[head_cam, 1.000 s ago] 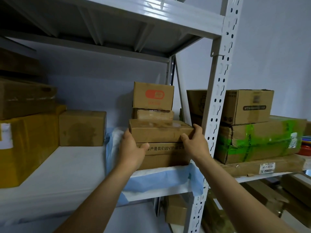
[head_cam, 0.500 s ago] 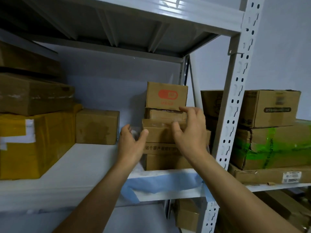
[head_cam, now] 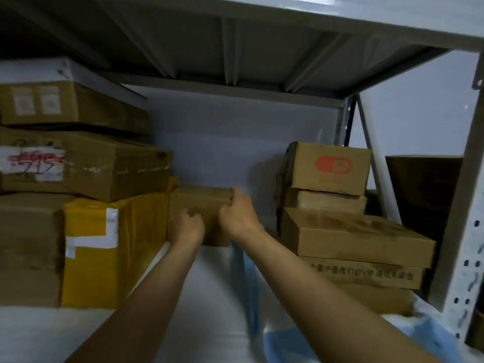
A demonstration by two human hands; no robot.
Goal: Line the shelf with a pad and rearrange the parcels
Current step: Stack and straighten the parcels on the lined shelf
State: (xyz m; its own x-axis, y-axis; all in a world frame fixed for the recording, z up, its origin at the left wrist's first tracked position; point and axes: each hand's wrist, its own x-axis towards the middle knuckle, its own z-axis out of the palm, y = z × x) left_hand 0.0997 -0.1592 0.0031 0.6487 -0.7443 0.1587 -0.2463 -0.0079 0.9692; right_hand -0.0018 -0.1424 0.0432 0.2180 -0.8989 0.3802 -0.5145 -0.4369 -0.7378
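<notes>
At the shelf's (head_cam: 209, 297) back, left hand (head_cam: 187, 226) and right hand (head_cam: 237, 213) clasp a small parcel (head_cam: 203, 205): stiff cardboard, likely light, best held by opposite sides.

Parcels stand at both ends of the shelf (head_cam: 204, 297), one small box (head_cam: 199, 203) between them.
The small box sits at the back, touching the left stack (head_cam: 86, 252), apart from the right stack (head_cam: 348, 231), which stands on the pad (head_cam: 288, 344); the hands (left (head_cam: 187, 226), right (head_cam: 237, 213)) meet its front and right corner.
</notes>
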